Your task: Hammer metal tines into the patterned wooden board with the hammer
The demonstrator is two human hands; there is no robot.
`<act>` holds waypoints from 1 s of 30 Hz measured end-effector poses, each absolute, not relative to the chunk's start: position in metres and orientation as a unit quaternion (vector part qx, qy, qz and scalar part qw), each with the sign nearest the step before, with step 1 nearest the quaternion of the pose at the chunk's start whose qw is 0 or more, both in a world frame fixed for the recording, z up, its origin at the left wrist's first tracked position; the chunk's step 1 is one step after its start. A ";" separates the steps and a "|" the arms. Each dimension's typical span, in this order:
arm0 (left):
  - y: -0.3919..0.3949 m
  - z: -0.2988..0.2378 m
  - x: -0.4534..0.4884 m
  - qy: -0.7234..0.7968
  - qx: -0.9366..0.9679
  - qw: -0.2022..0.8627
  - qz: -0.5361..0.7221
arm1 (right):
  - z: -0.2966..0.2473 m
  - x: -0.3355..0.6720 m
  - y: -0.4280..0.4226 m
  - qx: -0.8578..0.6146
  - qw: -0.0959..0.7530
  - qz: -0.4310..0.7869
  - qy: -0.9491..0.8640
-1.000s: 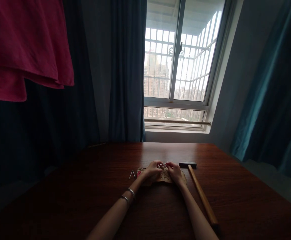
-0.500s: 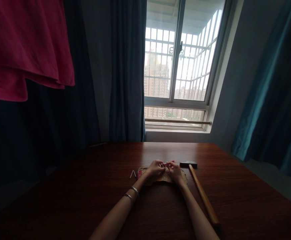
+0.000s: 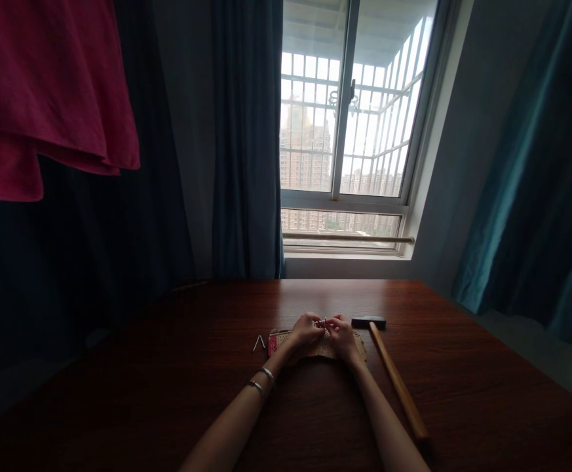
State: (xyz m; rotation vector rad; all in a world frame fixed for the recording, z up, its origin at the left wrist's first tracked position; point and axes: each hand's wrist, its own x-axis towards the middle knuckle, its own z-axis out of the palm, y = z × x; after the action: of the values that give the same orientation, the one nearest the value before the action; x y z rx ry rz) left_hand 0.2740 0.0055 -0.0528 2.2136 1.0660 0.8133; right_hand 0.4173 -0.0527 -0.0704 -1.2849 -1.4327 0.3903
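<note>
My left hand point(image 3: 307, 328) and my right hand point(image 3: 341, 334) meet above a tan piece point(image 3: 322, 349) dotted with small holes. Its left end is pink, its edges uneven, and it lies on the table. Between my fingertips is a small beaded-looking thing point(image 3: 320, 323), reddish and pale; its kind is too small to make out. Both hands are closed in a pinch on it. Two thin metal rods point(image 3: 259, 343) lie left of the piece in a V. A hammer point(image 3: 398, 377) with a wooden handle rests to the right, its dark head away from me.
Everything lies on a dark reddish-brown wooden table point(image 3: 168, 400). Behind it are a barred window point(image 3: 339, 131) and blue curtains point(image 3: 249, 144). A pink cloth point(image 3: 54, 98) hangs at the upper left.
The view has shifted slightly, so everything appears a little further left. My hands stay in nearly the same place, still pinching the small thing.
</note>
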 end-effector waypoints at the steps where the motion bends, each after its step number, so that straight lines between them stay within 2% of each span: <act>1: 0.005 -0.052 0.274 0.395 0.823 0.273 0.302 | -0.071 0.417 -0.053 -0.544 0.556 0.165 -0.606; 21: 0.007 -0.055 0.275 0.376 0.841 0.243 0.303 | -0.071 0.420 -0.052 -0.549 0.539 0.163 -0.618; 30: 0.017 -0.053 0.259 0.294 0.857 0.328 0.268 | -0.073 0.420 -0.049 -0.561 0.524 0.143 -0.625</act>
State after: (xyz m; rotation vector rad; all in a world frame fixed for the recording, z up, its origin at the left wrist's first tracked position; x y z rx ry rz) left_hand 0.2594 0.0170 -0.0531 2.2429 0.7692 0.7021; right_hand 0.4202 -0.0491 -0.0730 -1.3416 -1.4947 0.3431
